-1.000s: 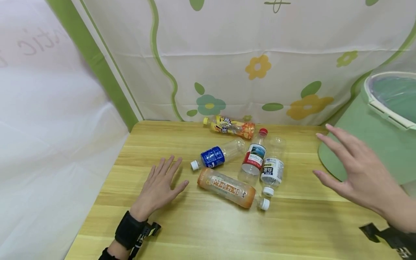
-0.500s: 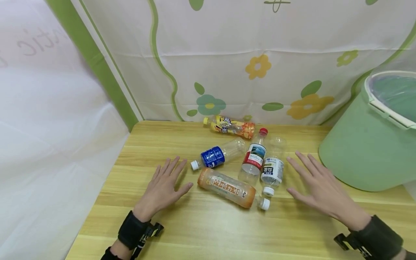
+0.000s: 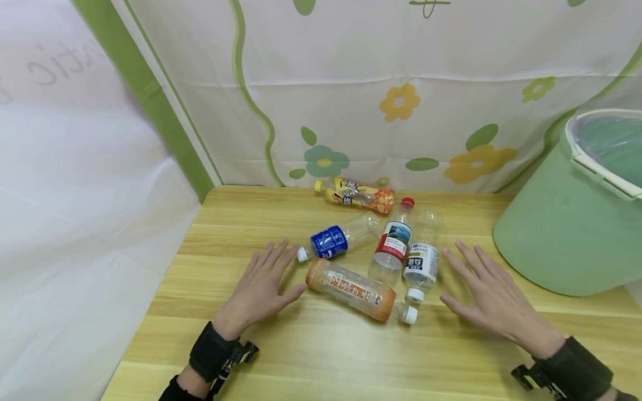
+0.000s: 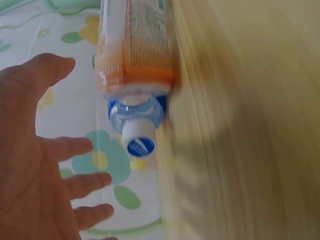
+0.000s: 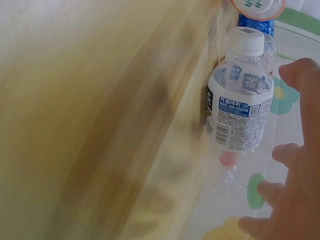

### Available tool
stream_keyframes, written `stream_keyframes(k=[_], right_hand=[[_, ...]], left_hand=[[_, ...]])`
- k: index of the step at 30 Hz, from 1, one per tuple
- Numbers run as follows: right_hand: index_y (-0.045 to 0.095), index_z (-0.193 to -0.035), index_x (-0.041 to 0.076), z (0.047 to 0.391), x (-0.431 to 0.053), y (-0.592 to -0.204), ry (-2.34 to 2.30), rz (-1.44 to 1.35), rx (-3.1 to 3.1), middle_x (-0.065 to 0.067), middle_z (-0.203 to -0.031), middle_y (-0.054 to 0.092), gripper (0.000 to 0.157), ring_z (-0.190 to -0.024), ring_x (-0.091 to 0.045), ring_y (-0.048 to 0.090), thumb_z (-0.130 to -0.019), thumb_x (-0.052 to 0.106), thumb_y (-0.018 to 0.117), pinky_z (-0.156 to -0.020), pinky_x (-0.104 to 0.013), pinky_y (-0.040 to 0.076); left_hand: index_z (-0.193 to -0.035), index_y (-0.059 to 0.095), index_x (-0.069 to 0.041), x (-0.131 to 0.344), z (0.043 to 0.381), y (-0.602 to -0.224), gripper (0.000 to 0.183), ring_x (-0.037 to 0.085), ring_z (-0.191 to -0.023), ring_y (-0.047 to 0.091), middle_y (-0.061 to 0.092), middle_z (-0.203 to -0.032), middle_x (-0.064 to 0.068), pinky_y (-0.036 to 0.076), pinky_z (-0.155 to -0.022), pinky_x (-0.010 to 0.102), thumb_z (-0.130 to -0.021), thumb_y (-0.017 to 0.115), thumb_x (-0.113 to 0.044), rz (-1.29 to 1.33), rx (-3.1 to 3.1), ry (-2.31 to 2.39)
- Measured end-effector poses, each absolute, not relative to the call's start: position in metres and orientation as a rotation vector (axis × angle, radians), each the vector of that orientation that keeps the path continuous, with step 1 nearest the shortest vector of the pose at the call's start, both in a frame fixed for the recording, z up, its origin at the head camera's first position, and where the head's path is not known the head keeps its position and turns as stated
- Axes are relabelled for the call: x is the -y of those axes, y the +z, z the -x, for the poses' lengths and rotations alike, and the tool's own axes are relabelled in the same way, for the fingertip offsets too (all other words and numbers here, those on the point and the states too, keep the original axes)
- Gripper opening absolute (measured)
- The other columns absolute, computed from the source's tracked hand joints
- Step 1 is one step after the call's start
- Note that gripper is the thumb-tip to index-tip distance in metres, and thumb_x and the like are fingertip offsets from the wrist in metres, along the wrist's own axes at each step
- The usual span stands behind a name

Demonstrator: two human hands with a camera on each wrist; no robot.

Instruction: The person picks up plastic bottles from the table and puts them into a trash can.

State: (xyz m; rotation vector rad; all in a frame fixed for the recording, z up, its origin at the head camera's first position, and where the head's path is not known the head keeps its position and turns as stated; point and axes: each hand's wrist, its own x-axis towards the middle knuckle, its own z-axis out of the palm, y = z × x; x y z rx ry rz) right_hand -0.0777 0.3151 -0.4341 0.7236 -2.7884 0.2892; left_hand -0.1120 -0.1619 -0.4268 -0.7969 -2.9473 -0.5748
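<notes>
My left hand (image 3: pixel 258 295) is spread with straight fingers beside the bottles, holding nothing. Nearest to it lie a clear bottle with a blue label (image 3: pixel 329 241) and an orange-labelled plastic bottle (image 3: pixel 351 289). In the left wrist view a gap shows between my thumb and the orange-labelled bottle (image 4: pixel 135 55). My right hand (image 3: pixel 494 295), also with extended fingers and nothing in it, is just right of a white-labelled bottle (image 3: pixel 420 263). Left of that bottle lies a red-capped bottle (image 3: pixel 393 242). A yellow-capped bottle (image 3: pixel 358 196) lies at the back.
A pale green bin (image 3: pixel 567 228) with a clear liner stands at the right. The wooden table (image 3: pixel 321 362) ends at a flowered curtain (image 3: pixel 341 111) behind the bottles. White cloth (image 3: pixel 90 223) hangs on the left side.
My right hand has come left and down from in front of the bin to beside the white-labelled bottle. My left hand has shifted slightly right. The bottles lie as before.
</notes>
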Motion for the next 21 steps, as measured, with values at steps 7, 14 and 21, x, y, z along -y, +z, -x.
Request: stream_keyframes(k=[7, 14, 21], right_hand=[[0.029, -0.162, 0.016, 0.074, -0.314, -0.435, 0.298, -0.682, 2.826, -0.014, -0.167, 0.014, 0.095, -0.143, -0.055, 0.021, -0.087, 0.052, 0.075, -0.107, -0.074, 0.023], [0.026, -0.163, 0.016, 0.072, -0.316, -0.434, 0.295, -0.694, 2.812, -0.016, -0.167, 0.015, 0.095, -0.142, -0.056, 0.022, -0.088, 0.053, 0.073, -0.110, -0.072, 0.019], [0.024, -0.164, 0.015, 0.070, -0.316, -0.433, 0.302, -0.688, 2.832, -0.017, -0.166, 0.015, 0.097, -0.143, -0.056, 0.020, -0.089, 0.054, 0.073, -0.110, -0.072, 0.019]], left_hand=[[-0.158, 0.038, -0.014, 0.140, 0.118, -0.427, 0.091, 0.039, -0.147, 0.026, 0.034, -0.159, 0.017, 0.025, -0.116, 0.058, -0.084, 0.082, -0.045, 1.159, 2.691, -0.595], [-0.152, 0.048, -0.017, 0.114, 0.120, -0.429, 0.093, 0.036, -0.140, 0.038, 0.042, -0.154, 0.013, 0.033, -0.113, 0.053, -0.073, 0.092, -0.039, 1.313, 2.603, -0.573], [-0.153, 0.047, -0.022, 0.104, 0.117, -0.435, 0.094, 0.034, -0.141, 0.037, 0.040, -0.156, 0.012, 0.034, -0.112, 0.054, -0.072, 0.093, -0.039, 1.292, 2.692, -0.456]])
